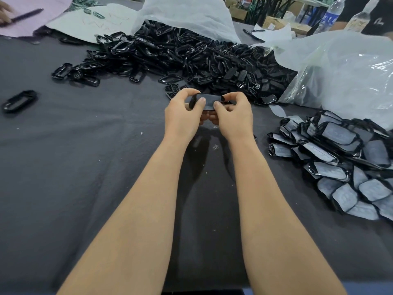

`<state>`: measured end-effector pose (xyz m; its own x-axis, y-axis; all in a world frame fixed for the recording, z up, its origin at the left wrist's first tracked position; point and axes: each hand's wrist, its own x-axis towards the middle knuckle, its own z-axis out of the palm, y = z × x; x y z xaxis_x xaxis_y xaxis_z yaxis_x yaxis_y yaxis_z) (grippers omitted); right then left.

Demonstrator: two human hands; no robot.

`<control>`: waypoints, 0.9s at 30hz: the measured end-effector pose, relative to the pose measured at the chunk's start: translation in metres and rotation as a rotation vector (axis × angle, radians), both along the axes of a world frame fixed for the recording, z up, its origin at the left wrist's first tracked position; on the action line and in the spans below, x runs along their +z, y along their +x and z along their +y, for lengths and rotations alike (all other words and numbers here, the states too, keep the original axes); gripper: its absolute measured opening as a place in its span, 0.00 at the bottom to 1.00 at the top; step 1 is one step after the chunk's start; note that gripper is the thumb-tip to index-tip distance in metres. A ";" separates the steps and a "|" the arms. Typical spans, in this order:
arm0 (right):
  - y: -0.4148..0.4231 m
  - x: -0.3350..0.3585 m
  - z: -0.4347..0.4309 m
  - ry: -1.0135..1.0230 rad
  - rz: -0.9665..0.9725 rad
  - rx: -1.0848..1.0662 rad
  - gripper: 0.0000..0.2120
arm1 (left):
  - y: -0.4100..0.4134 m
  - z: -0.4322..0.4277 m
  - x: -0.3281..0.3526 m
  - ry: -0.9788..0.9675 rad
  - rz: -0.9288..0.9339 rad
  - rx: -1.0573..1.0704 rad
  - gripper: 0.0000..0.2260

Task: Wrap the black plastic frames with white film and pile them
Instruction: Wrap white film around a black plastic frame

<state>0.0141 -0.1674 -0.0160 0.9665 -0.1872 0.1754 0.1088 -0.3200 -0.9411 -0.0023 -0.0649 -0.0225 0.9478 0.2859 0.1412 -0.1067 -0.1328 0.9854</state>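
Work in progress: left grip [180, 112] and right grip [232, 113] each pinch an end of the black frame [209, 100] between them. Wrapped frames [340, 165] pile at the desk's [63, 167] right edge.

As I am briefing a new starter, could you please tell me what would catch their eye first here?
First, the big heap of bare black frames across the far side of the table. Then the pile of film-wrapped frames at the right, and the left hand and right hand gripping one frame at the centre.
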 end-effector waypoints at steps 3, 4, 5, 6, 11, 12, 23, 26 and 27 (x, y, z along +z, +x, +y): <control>0.001 -0.001 0.000 0.056 0.015 -0.005 0.07 | -0.001 -0.001 0.000 0.021 0.007 -0.032 0.09; 0.001 -0.001 0.000 0.049 0.030 0.000 0.08 | 0.000 -0.001 0.000 0.017 0.008 -0.025 0.10; 0.001 0.000 0.001 0.041 0.046 0.014 0.09 | 0.000 0.000 0.000 0.009 0.012 -0.014 0.10; 0.001 0.000 0.002 0.032 0.057 0.030 0.10 | 0.000 0.000 0.000 -0.002 0.018 -0.005 0.10; -0.001 0.002 0.003 -0.020 0.037 0.031 0.11 | 0.002 0.000 -0.002 -0.054 0.022 0.000 0.10; -0.001 0.002 0.003 -0.020 0.037 0.028 0.11 | 0.003 0.000 -0.002 -0.055 0.025 0.004 0.10; -0.005 0.008 0.000 0.072 0.040 -0.022 0.09 | -0.003 -0.005 0.006 0.007 0.008 -0.021 0.09; -0.008 0.014 -0.011 0.064 0.017 -0.068 0.08 | -0.001 -0.018 0.012 0.071 -0.047 -0.053 0.11; -0.009 0.017 -0.017 0.042 0.004 -0.083 0.08 | 0.000 -0.025 0.015 0.070 -0.056 -0.072 0.12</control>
<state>0.0048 -0.1847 0.0007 0.9482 -0.2734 0.1616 0.0798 -0.2876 -0.9544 -0.0021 -0.0902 -0.0075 0.9558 0.2046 0.2113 -0.1727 -0.1911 0.9663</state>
